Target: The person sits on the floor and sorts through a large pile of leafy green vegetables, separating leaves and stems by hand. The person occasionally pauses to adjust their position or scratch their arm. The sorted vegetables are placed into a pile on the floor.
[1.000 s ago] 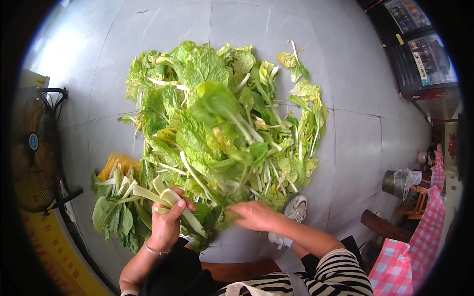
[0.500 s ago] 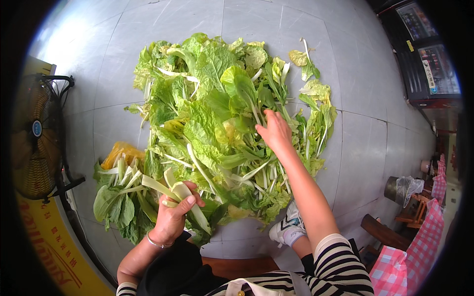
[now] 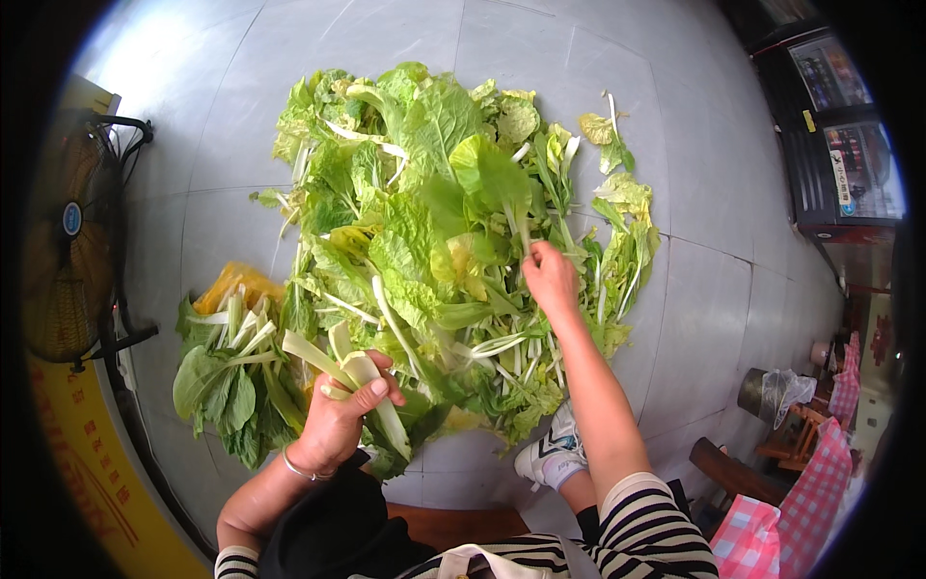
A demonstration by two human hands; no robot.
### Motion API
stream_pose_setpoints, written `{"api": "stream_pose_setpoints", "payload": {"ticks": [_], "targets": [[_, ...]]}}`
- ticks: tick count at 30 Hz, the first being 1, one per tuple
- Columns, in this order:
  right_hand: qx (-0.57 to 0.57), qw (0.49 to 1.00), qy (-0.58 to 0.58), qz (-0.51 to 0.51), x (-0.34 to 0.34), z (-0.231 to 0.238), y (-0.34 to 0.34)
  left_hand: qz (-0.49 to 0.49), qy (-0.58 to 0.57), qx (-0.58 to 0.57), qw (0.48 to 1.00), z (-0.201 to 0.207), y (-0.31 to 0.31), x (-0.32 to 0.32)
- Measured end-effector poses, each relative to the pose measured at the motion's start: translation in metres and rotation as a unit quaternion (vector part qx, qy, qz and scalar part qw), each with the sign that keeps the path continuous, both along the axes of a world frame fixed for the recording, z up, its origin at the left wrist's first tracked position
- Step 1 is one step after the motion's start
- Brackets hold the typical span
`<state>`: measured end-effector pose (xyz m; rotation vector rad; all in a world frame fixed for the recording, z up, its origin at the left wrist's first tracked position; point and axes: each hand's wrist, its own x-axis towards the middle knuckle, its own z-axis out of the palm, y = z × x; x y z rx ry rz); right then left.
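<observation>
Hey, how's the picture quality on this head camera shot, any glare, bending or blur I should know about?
Head view: strong fisheye, with a black rim round the frame and floor tile joints bowing toward the edges; bright glare washes out the floor at upper left; the pile of leafy greens, the left hand and right hand are evenly lit and sharp; the fan and cooler near the rim look squeezed.

Colours and patterns around the two hands

Leafy greens, under right hand: bright to yellow-green, white ribs. Stalks in left hand: pale green-white. Bag beyond left hand: yellow. Sleeve behind right hand: black-and-white stripes. Cloth far right of it: pink-and-white check. Floor: grey tile.
</observation>
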<state>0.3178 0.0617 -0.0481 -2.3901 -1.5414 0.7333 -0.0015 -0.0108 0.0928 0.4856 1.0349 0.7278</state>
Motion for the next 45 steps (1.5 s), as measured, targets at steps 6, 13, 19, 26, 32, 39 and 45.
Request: {"api": "stream_pose_setpoints", "payload": {"ticks": [6,13,19,26,32,39,45], "targets": [[0.119,0.93,0.29,-0.191,0.017,0.034,0.001,-0.004,-0.002,-0.009,1.0,-0.002,0.001,0.002],[0.246,0.886,0.39,-0.045,-0.045,0.072,-0.037,-0.011,-0.043,-0.049,0.998,-0.009,0.0,0.004],[0.325,0.85,0.293,0.292,-0.136,0.103,-0.073,0.064,-0.043,-0.141,0.987,-0.021,-0.006,0.013],[0.192,0.861,0.318,0.348,-0.101,0.089,-0.062,0.032,-0.016,-0.077,0.996,-0.02,0.0,0.006],[0.223,0.95,0.193,-0.105,-0.005,0.022,0.012,0.084,-0.062,-0.106,0.989,-0.015,0.001,0.004],[0.102,0.993,-0.063,0.008,0.061,-0.054,0.032,0.092,-0.101,-0.112,0.984,-0.018,-0.001,0.003],[-0.045,0.998,0.046,-0.019,0.068,-0.013,0.038,0.103,-0.102,-0.092,0.985,-0.02,-0.002,0.003]]}}
